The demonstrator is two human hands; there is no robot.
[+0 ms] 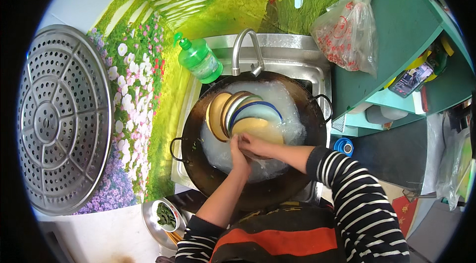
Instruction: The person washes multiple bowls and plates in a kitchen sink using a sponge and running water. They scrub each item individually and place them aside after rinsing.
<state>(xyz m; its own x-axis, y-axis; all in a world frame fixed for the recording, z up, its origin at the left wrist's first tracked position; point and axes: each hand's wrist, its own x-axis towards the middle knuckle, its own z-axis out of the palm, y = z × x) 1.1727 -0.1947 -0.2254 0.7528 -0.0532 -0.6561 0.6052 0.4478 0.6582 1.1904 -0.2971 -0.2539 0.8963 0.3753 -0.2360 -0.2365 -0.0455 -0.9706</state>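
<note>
A large dark wok (193, 121) with two loop handles sits over the steel sink and holds cloudy, sudsy water (223, 160). Several plates and bowls lean in an overlapping row in it: a tan dish (215, 112), a blue-rimmed dish (256, 111) and a yellowish round dish (256, 129) among them. My left hand (240, 155) and my right hand (254, 144) meet at the near edge of the yellowish dish, fingertips together. Something pale and partly see-through shows around the fingers, but I cannot tell what it is or how firmly either hand grips it.
A curved faucet (247, 51) rises behind the wok, with a green pump bottle (199, 60) to its left. A perforated steamer plate (63, 118) leans at left. A plastic bag (347, 36) hangs beside the green shelf (401, 36). A bowl of leafy greens (166, 215) sits lower left.
</note>
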